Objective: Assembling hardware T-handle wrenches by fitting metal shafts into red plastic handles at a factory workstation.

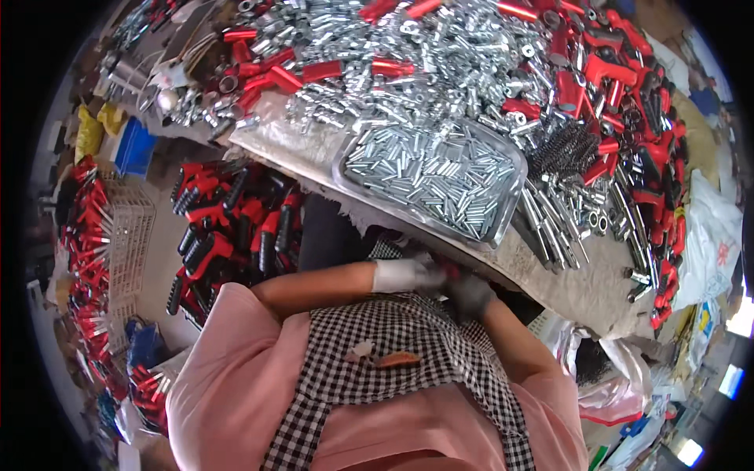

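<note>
A red piece (451, 271) lies between our left grip (410, 275) and right grip (470, 297), near the surface (581, 292); its long axis is hidden, and we cannot tell whether either pinches it.

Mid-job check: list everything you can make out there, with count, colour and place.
Table: one, pale, centre to right
Tray: one, silver, table's front edge
Pins: many, silver, in tray
Metal fittings: heap, silver, table's back
Tubes: several, red, among fittings
Springs: pile, dark, right of tray
Rods: several, silver, right of tray
Handles: many, red and black, left of table
Crate: one, whitish, left
Bin: one, blue, upper left
Bag: at least one, white, right
Apron: one, black-white check, on person
Left hand: one, whitish-grey glove, near lap
Right hand: one, dark grey glove, beside left
</note>
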Tool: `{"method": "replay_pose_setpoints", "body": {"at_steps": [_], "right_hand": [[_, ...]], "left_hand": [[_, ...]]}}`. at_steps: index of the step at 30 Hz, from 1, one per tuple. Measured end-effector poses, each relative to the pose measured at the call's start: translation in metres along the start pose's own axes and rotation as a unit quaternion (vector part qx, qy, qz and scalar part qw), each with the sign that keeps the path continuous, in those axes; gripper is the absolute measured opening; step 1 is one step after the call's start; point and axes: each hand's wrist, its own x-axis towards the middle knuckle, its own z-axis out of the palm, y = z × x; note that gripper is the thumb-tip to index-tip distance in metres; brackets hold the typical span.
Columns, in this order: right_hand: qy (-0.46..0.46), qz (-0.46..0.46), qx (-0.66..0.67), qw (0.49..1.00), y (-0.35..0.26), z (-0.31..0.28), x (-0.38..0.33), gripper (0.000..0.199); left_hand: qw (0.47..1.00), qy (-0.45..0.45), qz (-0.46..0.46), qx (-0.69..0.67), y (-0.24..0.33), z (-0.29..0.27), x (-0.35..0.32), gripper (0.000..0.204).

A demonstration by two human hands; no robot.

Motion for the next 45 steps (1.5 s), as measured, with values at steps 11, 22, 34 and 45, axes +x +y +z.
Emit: {"method": "replay_pose_setpoints", "body": {"at_steps": [11, 22, 34, 45], "right_hand": [[-0.009, -0.133, 0.357, 0.925, -0.039, -0.008, -0.094, 0.069], [-0.367, 0.0, 0.589, 0.72, -0.101, 0.028, -0.008, 0.072], [-0.153, -0.435, -0.029, 0.887, -0.199, 0.085, -0.004, 0.061], [-0.222, -0.396, -0.003, 0.891, -0.192, 0.089, 0.014, 0.06]], "left_hand": [[0.684, 0.392, 0.308, -0.533, 0.119, 0.04, -0.089, 0.028], [0.638, 0.394, 0.549, -0.368, 0.147, 0.089, -0.19, 0.066], [0.445, 0.494, 0.384, -0.64, 0.057, 0.13, -0.227, 0.019], [0.259, 0.451, 0.452, -0.725, 0.011, 0.147, -0.319, 0.02]]}}
